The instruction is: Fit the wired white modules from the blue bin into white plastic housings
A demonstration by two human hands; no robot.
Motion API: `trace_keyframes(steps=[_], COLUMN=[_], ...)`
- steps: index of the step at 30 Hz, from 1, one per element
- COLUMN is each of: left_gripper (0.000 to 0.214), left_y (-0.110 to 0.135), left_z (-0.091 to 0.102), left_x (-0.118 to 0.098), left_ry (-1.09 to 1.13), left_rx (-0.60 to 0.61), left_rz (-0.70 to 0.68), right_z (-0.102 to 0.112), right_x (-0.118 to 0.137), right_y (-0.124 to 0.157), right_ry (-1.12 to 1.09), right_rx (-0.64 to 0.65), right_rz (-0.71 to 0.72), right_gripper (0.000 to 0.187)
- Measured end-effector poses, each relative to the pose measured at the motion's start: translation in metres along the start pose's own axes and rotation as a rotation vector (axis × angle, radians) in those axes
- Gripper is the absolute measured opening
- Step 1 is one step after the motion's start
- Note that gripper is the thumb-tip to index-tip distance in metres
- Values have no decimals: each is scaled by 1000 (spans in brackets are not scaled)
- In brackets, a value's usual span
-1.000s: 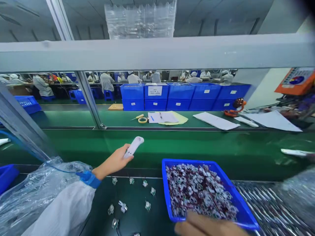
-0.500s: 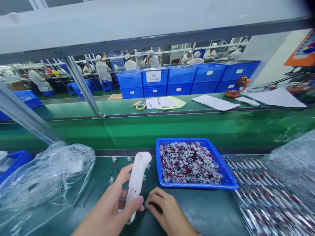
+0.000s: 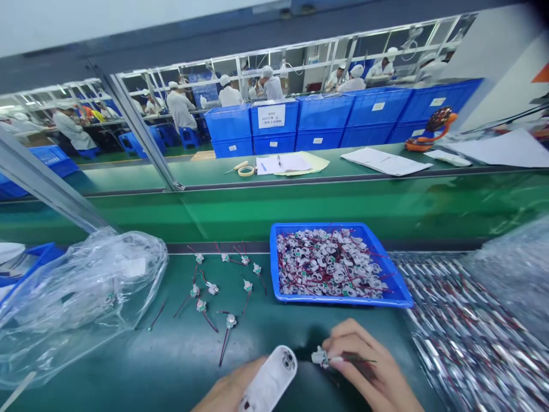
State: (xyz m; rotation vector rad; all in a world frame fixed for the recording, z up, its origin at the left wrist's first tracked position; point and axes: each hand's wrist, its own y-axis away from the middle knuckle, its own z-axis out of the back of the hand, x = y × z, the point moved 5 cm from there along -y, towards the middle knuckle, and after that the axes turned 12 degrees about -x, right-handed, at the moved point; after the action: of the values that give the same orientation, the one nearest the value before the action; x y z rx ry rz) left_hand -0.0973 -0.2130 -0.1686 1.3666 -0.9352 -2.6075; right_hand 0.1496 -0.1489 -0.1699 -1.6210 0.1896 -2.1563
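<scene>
My left hand [image 3: 234,389] is closed around a long white plastic housing [image 3: 271,382] at the bottom centre; its rounded end with dark round openings faces up. Most of the fingers are hidden behind the housing. To the right, my right hand [image 3: 364,363] pinches a small white plastic part with wires [image 3: 319,357], whose red and dark leads trail under the fingers. The part and the housing are apart. Several similar wired parts [image 3: 231,321] lie scattered on the green bench [image 3: 171,366] left of centre.
A blue tray [image 3: 343,304] heaped with small wired parts stands beyond my right hand. Rows of long, shiny pieces [image 3: 476,332] lie on the right. Clear plastic bags [image 3: 86,297] cover the left side. Papers [image 3: 386,161] and tape [image 3: 246,171] rest on the back ledge; people sit farther off.
The white housing has turned and moved down to the right with my left hand. My right hand has moved right, away from it, with the small wired part now plainly visible in its fingers.
</scene>
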Motion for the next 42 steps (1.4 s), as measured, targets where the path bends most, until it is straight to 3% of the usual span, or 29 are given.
trace_keyframes(steps=[2, 4, 10, 18, 24, 32, 42], left_gripper=[94, 87, 85, 69, 53, 59, 53], left_y=[-12, -20, -21, -24, -25, -28, -33], left_z=[-21, -30, -31, -34, -31, -30, -24], left_x=[1, -12, -62, -88, -100, -85, -94], left_ry=[-4, 12, 7, -16, -134, -130, -90], left_rx=[105, 120, 94, -47, -49, -73, -44], left_rz=[74, 46, -80, -122, -75, 66, -56], right_z=[5, 4, 9, 16, 6, 3, 3], right_x=[1, 4, 5, 8, 13, 14, 5], right_y=[7, 11, 6, -8, -13, -21, -21], right_ry=[34, 113, 407, 659, 745, 635, 563], right_rx=[43, 126, 206, 310, 278, 439, 547], right_rz=[31, 95, 236, 389, 433, 513, 434], right_gripper=[15, 17, 15, 28, 17, 25, 13])
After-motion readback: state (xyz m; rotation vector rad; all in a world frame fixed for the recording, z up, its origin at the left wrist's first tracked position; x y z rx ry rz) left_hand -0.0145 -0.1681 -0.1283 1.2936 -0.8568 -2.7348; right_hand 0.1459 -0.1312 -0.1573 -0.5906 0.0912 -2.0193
